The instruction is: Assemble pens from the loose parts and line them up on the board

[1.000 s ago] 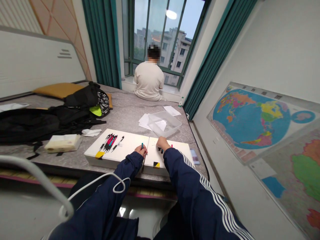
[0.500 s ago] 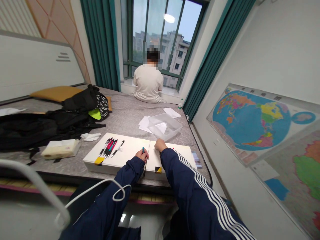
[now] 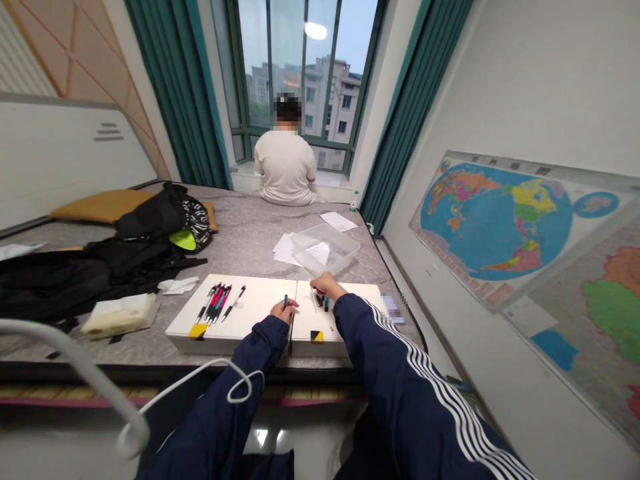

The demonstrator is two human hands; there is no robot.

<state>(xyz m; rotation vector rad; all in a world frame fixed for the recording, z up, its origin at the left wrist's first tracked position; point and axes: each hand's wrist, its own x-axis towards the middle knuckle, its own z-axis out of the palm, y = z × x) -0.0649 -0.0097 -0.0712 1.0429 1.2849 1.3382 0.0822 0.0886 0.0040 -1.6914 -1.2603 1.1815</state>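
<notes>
My left hand [image 3: 283, 311] rests over the white box [image 3: 265, 288], closed around a teal pen part [image 3: 286, 301] that points upward. My right hand [image 3: 326, 287] reaches over the right half of the box's top, its fingers pinched together; whatever is between them is too small to tell. Just below that hand lie small black and teal pen parts [image 3: 327, 305], partly covered by it. Several pens [image 3: 216, 301] with red, teal, black and white bodies lie side by side on the box's left half. A single pen [image 3: 233, 303] lies apart to their right.
Behind the box stands a clear plastic tray [image 3: 345, 250] beside white papers [image 3: 285, 249]. A tissue pack [image 3: 120, 316] and black bags [image 3: 100, 263] lie to the left. A person [image 3: 285, 160] sits by the window. A white cable [image 3: 200, 365] loops over my left sleeve.
My right hand has shifted a little rightward and up, uncovering the black and teal pen parts beneath it. My left hand still holds the teal part. The view has turned slightly.
</notes>
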